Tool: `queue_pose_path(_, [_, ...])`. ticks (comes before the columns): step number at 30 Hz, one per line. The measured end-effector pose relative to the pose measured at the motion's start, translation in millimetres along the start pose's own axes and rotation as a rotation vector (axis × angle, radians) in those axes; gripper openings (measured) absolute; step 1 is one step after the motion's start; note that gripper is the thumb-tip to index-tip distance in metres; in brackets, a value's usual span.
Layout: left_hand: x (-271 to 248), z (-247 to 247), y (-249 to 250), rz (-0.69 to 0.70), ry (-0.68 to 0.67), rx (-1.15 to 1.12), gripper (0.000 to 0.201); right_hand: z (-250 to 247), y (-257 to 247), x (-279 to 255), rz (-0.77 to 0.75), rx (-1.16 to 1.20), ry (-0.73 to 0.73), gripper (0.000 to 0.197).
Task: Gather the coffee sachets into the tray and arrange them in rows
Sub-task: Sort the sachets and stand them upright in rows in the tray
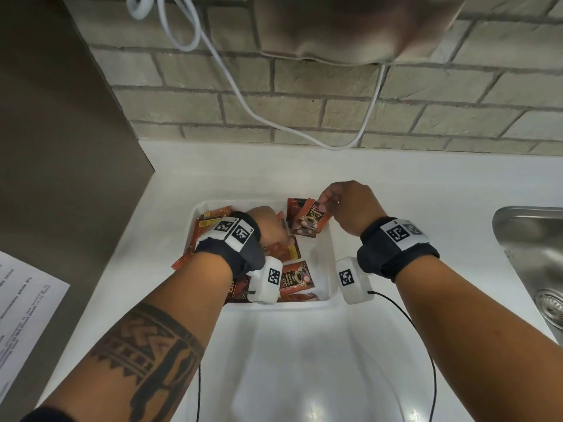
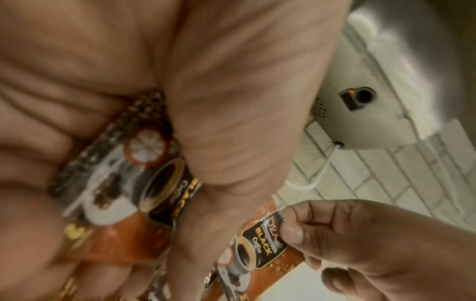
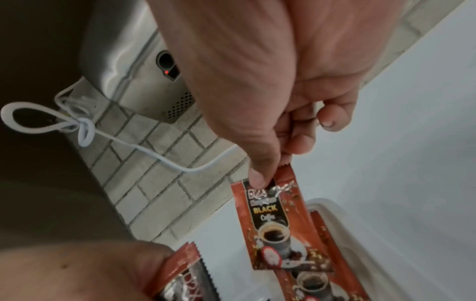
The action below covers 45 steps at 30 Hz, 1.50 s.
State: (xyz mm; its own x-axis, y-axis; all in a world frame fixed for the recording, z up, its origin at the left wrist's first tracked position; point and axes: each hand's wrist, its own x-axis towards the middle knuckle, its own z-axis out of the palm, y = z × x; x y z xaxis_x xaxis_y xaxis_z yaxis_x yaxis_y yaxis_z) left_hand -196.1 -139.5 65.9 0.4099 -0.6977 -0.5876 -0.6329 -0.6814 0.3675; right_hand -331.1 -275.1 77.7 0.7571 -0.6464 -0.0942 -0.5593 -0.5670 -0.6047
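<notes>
A white tray (image 1: pixel 323 254) sits on the white counter and holds several red-brown coffee sachets (image 1: pixel 295 277) lying at mixed angles. My right hand (image 1: pixel 328 203) pinches one sachet (image 1: pixel 308 221) by its top edge between thumb and fingers, so it hangs over the tray's far right part; the right wrist view shows that pinched sachet (image 3: pixel 275 224) above another one in the tray. My left hand (image 1: pixel 269 222) reaches into the tray's middle. Its fingers curl round a sachet (image 2: pixel 154 183) in the left wrist view. Sachets under the left hand are partly hidden.
A steel sink (image 1: pixel 533 254) lies to the right of the tray. A printed paper (image 1: pixel 24 300) lies at the left edge, beside a brown panel (image 1: pixel 61 147). A white cable (image 1: pixel 243 95) hangs down the brick wall from a grey device (image 1: pixel 350 25).
</notes>
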Motion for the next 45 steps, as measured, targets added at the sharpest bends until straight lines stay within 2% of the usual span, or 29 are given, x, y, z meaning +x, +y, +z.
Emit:
queue_pose_path(3, [1,4,10,0.035,-0.076,0.099,0.038,7,-3,3,0.010,-0.092,-0.043,0.021])
queue_pose_path(6, [8,16,18,0.092,-0.152,0.080,0.046,15,-7,5,0.023,-0.187,-0.113,0.023])
queue_pose_path(13, [14,29,29,0.107,-0.167,0.142,0.040,31,-7,15,0.049,-0.364,-0.153,0.035])
queue_pose_path(22, [26,28,22,0.096,-0.102,-0.054,0.027,27,-3,18,0.067,-0.182,-0.062,0.021])
queue_pose_path(36, [16,24,22,0.115,-0.122,-0.113,0.029,27,-3,18,0.054,-0.130,-0.050,0.027])
queue_pose_path(38, [16,22,18,0.090,-0.167,-0.203,0.021,24,-1,15,0.032,-0.095,-0.018,0.023])
queue_pose_path(40, [14,20,12,0.086,-0.198,-0.413,0.024,19,1,9,-0.014,-0.038,0.017,0.018])
queue_pose_path(43, [4,15,4,0.135,-0.262,-0.842,0.030,11,2,-2,-0.036,0.034,-0.106,0.007])
queue_pose_path(45, [-1,10,-1,0.207,-0.289,-0.961,0.033,8,3,-5,-0.022,0.111,-0.181,0.002])
